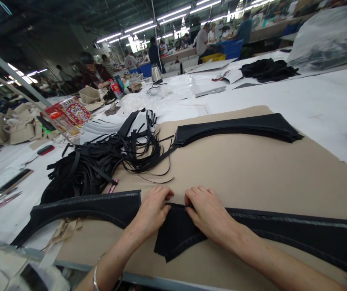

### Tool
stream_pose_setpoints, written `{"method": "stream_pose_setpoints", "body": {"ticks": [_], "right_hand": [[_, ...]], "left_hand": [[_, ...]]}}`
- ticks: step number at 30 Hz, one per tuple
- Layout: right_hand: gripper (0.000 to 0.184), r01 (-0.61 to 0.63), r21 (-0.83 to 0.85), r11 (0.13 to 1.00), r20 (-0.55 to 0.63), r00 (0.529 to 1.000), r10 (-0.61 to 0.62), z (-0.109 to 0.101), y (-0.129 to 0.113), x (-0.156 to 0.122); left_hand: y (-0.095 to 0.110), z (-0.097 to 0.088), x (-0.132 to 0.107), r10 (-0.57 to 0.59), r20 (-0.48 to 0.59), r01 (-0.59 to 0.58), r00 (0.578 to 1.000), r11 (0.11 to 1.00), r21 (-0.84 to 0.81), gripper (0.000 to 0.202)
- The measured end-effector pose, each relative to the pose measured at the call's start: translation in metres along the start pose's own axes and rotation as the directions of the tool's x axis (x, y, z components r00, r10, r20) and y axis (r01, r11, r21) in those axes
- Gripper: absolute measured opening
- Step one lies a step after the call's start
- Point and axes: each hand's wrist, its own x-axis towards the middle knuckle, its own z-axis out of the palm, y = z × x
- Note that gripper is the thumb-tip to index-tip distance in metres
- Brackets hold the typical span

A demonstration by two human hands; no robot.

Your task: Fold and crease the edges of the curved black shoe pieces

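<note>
My left hand (153, 208) and my right hand (208, 212) are close together at the near side of the table, fingers curled. Between them they pinch the upper edge of a black curved fabric piece (176, 232), whose near end hangs toward me. A line of stitching or glue runs along the edge of a long black panel (294, 230) stretching right from under my right hand. Left of my left hand lies a similar black curved panel (88, 206) with a shiny strip on its top edge. My fingertips hide the exact grip.
Beige board (267, 173) lies under the work. Farther off is a stack of black curved panels (234, 127). Black strips (100, 161) lie tangled at the left, with a pink cutter (112, 186) beside them. A red box (70, 113) and several people stand beyond.
</note>
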Motion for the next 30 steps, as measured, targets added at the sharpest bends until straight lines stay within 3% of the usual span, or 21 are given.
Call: {"method": "stream_pose_setpoints", "body": {"ticks": [9,15,20,24,30], "right_hand": [[0.009,0.022,0.045,0.999,0.066,0.998,-0.025,-0.002,0.003,0.003],[0.009,0.055,0.036,0.998,0.009,0.998,-0.056,0.007,0.007,0.002],[0.010,0.047,0.049,0.998,0.003,0.999,-0.047,0.008,0.008,0.003],[0.011,0.052,0.080,0.995,0.012,0.999,-0.053,0.007,0.010,0.003],[0.011,0.033,0.087,0.996,0.028,0.999,-0.035,0.005,0.008,0.003]], "left_hand": [[0.000,-0.007,0.006,0.022,0.093,-0.025,0.995,0.999,0.036,0.022],[-0.008,-0.009,0.007,0.018,0.117,-0.003,0.993,0.992,-0.126,0.031],[-0.020,-0.007,0.003,-0.053,0.183,0.109,0.982,0.944,-0.310,0.039],[-0.018,-0.005,0.001,-0.057,0.107,0.079,0.993,0.972,-0.221,0.037],[-0.016,-0.005,0.006,-0.150,0.120,0.171,0.981,0.967,-0.189,0.014]]}}
